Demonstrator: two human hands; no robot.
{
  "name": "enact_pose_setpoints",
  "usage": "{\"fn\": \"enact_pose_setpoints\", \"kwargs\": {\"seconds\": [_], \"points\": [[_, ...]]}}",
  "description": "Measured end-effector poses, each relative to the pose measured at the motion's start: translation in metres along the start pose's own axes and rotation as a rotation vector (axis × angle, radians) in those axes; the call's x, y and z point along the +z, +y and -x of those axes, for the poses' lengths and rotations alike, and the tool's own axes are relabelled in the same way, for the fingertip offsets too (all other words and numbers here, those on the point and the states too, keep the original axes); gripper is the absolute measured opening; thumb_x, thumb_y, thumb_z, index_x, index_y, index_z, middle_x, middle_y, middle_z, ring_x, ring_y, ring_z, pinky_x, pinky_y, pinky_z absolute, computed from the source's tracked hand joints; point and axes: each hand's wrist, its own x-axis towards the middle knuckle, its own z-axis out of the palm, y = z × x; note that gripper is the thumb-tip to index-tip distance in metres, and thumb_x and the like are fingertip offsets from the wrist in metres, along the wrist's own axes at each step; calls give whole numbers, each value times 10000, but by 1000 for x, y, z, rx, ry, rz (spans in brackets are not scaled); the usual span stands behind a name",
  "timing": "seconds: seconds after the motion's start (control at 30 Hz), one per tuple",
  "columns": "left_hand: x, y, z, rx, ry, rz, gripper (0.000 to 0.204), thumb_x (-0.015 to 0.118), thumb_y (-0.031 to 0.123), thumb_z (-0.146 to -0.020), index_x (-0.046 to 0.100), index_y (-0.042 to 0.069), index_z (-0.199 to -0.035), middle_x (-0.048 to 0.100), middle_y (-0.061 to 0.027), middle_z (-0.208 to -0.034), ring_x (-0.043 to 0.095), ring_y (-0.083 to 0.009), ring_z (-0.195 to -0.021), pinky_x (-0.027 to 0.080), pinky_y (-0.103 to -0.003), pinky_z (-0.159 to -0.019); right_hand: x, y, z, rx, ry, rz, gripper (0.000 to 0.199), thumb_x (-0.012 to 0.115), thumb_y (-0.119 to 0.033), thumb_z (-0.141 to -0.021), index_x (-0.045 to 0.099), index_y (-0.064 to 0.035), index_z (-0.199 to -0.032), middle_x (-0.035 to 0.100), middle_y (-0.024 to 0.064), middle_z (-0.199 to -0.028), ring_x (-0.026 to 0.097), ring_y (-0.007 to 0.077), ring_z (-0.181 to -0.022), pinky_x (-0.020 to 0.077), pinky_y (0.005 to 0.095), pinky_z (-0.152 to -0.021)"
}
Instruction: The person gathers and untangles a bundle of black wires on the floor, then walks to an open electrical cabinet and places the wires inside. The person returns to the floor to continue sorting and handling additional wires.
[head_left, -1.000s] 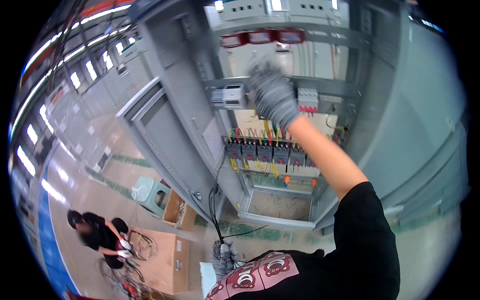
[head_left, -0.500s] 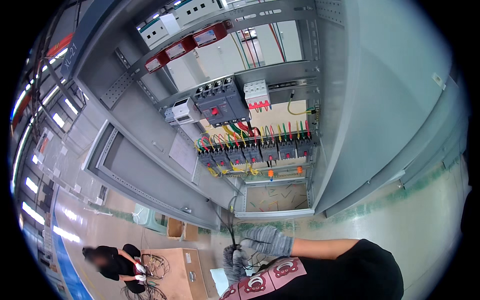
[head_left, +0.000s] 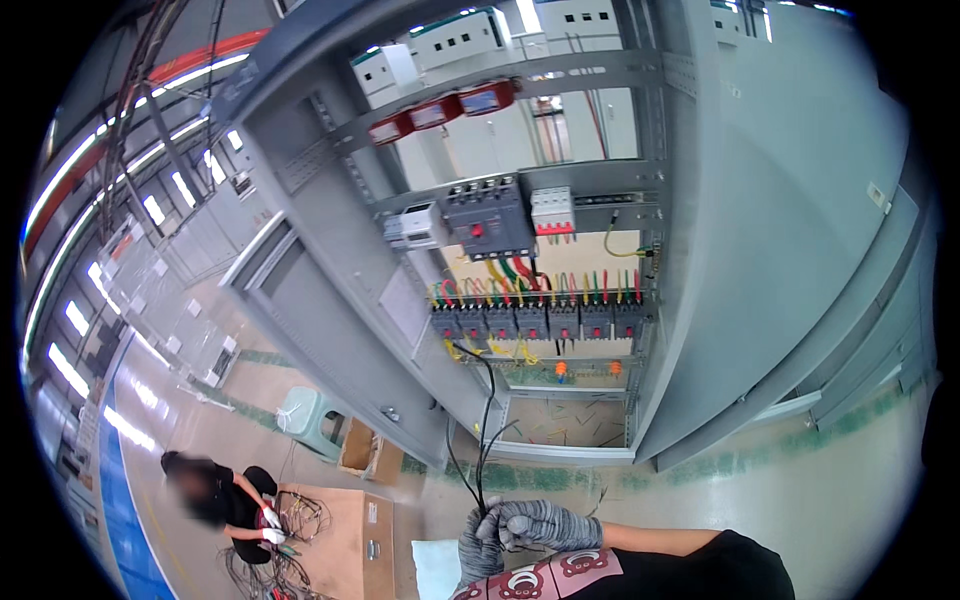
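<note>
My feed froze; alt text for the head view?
Gloved left hand grips black cables, right hand alongside, before an open gray cabinet holding a row of breakers below a larger breaker. At left, a co-worker crouches beside a brown box.

My grey knitted-cloth gloves (head_left: 550, 525) look rough and matt. My slim black cables (head_left: 480, 484) look smooth and plastic-coated.

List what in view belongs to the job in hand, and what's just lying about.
Likely part of the job:
black cables, gripped by the left hand and right hand
open grey cabinet
row of breakers inside it

Apparently just lying about:
pale green stool
open cardboard box
</note>
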Motion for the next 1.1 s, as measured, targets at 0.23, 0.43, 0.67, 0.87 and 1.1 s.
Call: {"fn": "enact_pose_setpoints", "kwargs": {"seconds": [0.23,0.43,0.67,0.87,1.1], "points": [[-87,-43,81,437,277,-674,253,570,242,-882,556,4,-966,622,-65,-740,602,-145,-663,487,-287,-620,76,58,-3,29,48,106,331,410,-310,-961,530,-54,-790,500,-7,-663,471,78,-628,382,213,-568],[-108,-21,151,369,406,-844,225,619,203,-833,557,1,-911,640,-94,-704,617,-155,-626,493,-290,-608,147,98,5,76,156,256,322,432,-279,-959,539,-53,-756,489,-21,-662,442,76,-640,384,226,-610],[-106,-7,191,387,452,-878,191,623,144,-817,559,-2,-923,647,-107,-750,629,-150,-690,496,-291,-652,179,102,23,124,109,151,318,428,-283,-960,550,-58,-769,476,-27,-653,426,63,-627,385,224,-626],[-112,-11,188,444,442,-444,222,554,61,-858,500,-16,-1059,632,-78,-769,602,-125,-659,490,-255,-631,172,92,32,98,2,15,308,448,-315,-946,546,-51,-819,535,-4,-729,460,53,-633,390,211,-595],[-64,-42,170,421,353,-312,211,617,129,-849,461,50,-968,551,-30,-715,463,-69,-489,372,-193,-433,136,73,63,-12,197,264,492,624,-185,-854,368,-23,-1241,543,89,-1108,531,96,-860,464,257,-767]]}}
